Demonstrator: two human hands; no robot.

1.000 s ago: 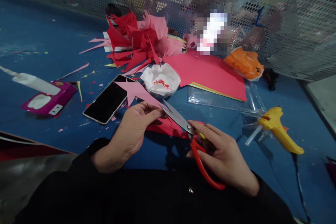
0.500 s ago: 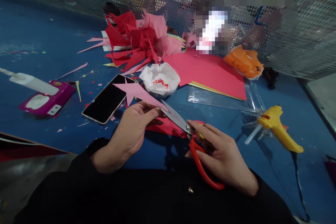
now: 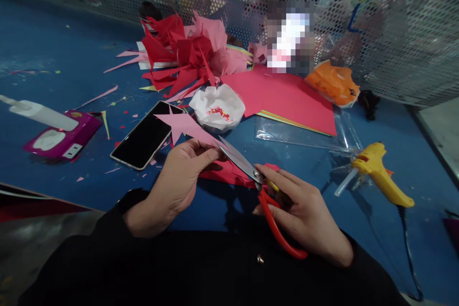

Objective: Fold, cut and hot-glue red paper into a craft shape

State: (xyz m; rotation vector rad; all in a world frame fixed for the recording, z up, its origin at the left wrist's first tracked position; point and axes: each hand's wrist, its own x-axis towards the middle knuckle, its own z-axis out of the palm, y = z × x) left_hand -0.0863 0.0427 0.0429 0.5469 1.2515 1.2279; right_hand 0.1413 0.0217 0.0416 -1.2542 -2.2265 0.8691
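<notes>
My left hand (image 3: 179, 177) pinches a piece of pink paper (image 3: 184, 125) between thumb and fingers; the paper has pointed, star-like tips at its far end. In my right hand (image 3: 304, 210) is a pair of scissors (image 3: 244, 162) with red handles, its blades slightly parted and pointing toward the left fingertips. The blade tips reach the pink paper close to my left thumb; whether they touch it I cannot tell. Beneath both hands lies some red paper (image 3: 229, 174) on the blue table.
Left are a phone (image 3: 147, 136) and a purple device (image 3: 84, 129) with a white plug. A white bowl (image 3: 217, 105) holds scraps; behind it are paper cuttings (image 3: 190, 48). Red sheets (image 3: 287, 95) lie beside it. At right rests a yellow glue gun (image 3: 383, 172), near an orange bag (image 3: 333, 83).
Almost nothing differs. The view has shifted very slightly, while both hands, the scissors and the pink paper keep nearly the same position.
</notes>
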